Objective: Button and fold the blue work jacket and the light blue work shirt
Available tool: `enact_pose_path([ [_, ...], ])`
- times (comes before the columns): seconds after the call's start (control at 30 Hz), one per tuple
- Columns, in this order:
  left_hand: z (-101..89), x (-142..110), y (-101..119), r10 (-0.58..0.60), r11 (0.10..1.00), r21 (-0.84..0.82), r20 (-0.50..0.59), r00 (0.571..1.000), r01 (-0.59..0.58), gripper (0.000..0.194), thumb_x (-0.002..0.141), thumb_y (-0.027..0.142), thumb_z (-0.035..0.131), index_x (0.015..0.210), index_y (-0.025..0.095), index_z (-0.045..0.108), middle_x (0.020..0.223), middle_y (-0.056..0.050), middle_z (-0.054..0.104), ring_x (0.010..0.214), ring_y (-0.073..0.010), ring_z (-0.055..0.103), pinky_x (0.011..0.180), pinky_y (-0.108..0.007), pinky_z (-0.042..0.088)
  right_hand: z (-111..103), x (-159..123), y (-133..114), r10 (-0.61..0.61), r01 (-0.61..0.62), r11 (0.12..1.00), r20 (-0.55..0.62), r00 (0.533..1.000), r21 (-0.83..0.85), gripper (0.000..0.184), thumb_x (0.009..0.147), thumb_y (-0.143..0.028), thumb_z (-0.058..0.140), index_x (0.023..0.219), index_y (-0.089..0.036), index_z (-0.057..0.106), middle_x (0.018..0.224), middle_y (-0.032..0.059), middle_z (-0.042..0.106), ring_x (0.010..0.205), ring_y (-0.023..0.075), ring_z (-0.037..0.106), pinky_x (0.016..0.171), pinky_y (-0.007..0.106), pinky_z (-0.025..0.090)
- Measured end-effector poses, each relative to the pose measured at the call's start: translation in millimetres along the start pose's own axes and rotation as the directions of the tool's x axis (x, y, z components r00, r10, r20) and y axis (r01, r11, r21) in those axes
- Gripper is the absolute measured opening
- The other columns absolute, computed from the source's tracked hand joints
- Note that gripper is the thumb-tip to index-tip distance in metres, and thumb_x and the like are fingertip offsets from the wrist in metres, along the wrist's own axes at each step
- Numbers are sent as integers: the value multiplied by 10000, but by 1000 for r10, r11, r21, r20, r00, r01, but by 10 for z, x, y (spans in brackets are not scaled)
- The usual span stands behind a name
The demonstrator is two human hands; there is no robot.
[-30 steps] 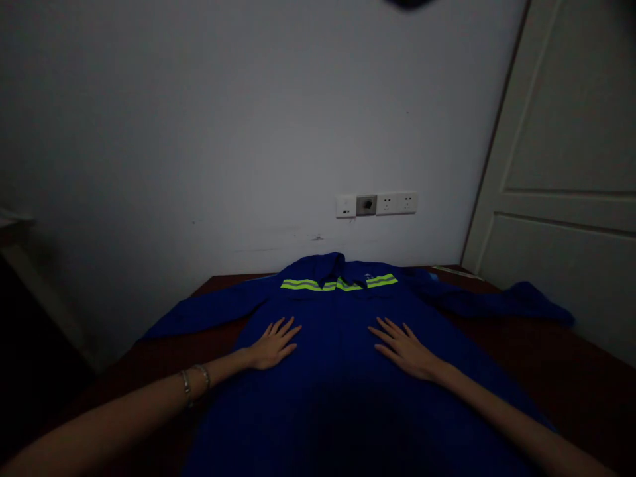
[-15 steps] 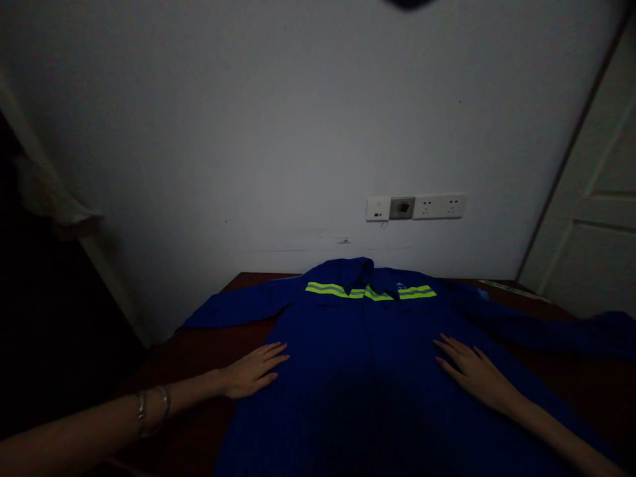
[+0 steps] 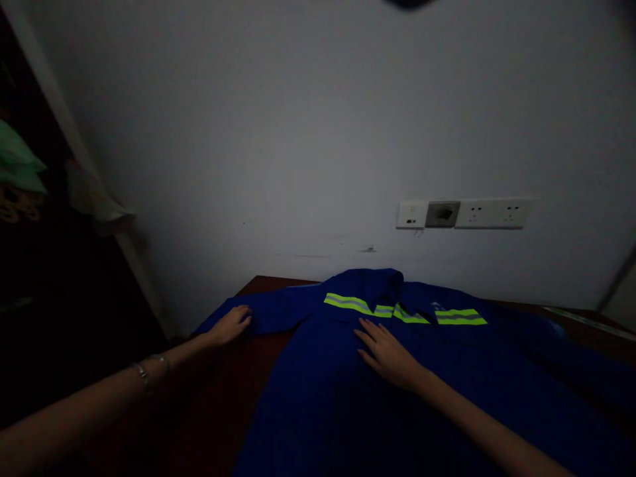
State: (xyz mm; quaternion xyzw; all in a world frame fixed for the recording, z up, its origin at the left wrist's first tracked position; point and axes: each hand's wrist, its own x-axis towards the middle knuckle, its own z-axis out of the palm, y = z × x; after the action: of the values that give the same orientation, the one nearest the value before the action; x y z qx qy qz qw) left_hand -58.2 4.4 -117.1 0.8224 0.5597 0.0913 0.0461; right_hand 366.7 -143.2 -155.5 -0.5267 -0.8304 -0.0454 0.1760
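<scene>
Since the earlier frame, the left hand (image 3: 229, 327) has gone from the side of the blue garment (image 3: 328, 371) out to its sleeve (image 3: 278, 310), and the right hand (image 3: 390, 358) has come across to the chest, just below the reflective stripe (image 3: 348, 303). From where I stand, the garment lies spread front up on the dark red table (image 3: 258, 361), its collar near the wall (image 3: 298, 165). I'd say a sideways pull at the sleeve could drag the chest askew or ruck it, should the right palm press too lightly; a hard push there could raise creases of its own. The right fingers are spread loosely, laid on the cloth and grasping nothing. The left ones bend a little over the sleeve near its end; in this gloom I cannot tell whether they pinch it or merely rest.
</scene>
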Motion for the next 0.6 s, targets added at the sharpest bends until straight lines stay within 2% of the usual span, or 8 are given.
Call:
enact_pose_path([
  [0.1, -53, 105, -397, -222, 974, 35, -46, 974, 224, 357, 823, 293, 384, 1068, 113, 570, 1168, -125, 572, 1106, -220, 508, 969, -314, 352, 139, 325, -194, -101, 99, 994, 35, 994, 37, 481, 876, -363, 403, 1304, -147, 436, 1411, 157, 318, 1297, 282, 280, 1041, 484, 258],
  [0.2, -110, 108, -737, -417, 906, 60, -43, 908, 419, 335, 830, 283, 383, 1037, 108, 580, 1116, -140, 599, 1060, -234, 544, 906, -300, 394, 292, 645, -376, -192, 188, 980, 46, 980, 69, 505, 867, -358, 421, 1324, -145, 407, 1424, 156, 292, 1304, 283, 262, 1046, 473, 250],
  [0.3, -129, 44, -997, -560, 825, 70, -30, 828, 561, 324, 843, 301, 376, 955, 97, 600, 1078, -161, 611, 1018, -244, 566, 819, -281, 428, 466, 979, -490, -197, 194, 978, 31, 980, 78, 540, 857, -339, 433, 1343, -112, 370, 1428, 173, 272, 1310, 286, 244, 1050, 453, 250],
  [0.43, -88, -65, -1191, -661, 748, 51, -25, 750, 662, 296, 831, 299, 394, 789, 106, 615, 929, -142, 650, 920, -236, 600, 679, -241, 440, 687, 1374, -531, -158, 157, 983, -2, 987, 99, 565, 848, -310, 436, 1352, -72, 343, 1427, 190, 258, 1319, 286, 218, 1054, 440, 246],
  [0.53, -37, -120, -1236, -685, 728, 30, -14, 728, 685, 302, 816, 316, 423, 681, 120, 610, 762, -98, 653, 823, -228, 617, 586, -221, 420, 790, 1543, -527, -193, 190, 974, 12, 981, 121, 461, 842, -247, 432, 1276, -96, 459, 1388, 171, 353, 1296, 271, 286, 1051, 437, 251],
  [0.6, -7, -145, -1243, -684, 730, 9, 3, 730, 684, 319, 813, 330, 437, 623, 134, 601, 677, -60, 638, 756, -209, 619, 544, -207, 399, 824, 1582, -527, -230, 223, 966, 34, 973, 132, 378, 830, -183, 431, 1184, -129, 551, 1324, 144, 455, 1262, 254, 353, 1047, 424, 259],
])
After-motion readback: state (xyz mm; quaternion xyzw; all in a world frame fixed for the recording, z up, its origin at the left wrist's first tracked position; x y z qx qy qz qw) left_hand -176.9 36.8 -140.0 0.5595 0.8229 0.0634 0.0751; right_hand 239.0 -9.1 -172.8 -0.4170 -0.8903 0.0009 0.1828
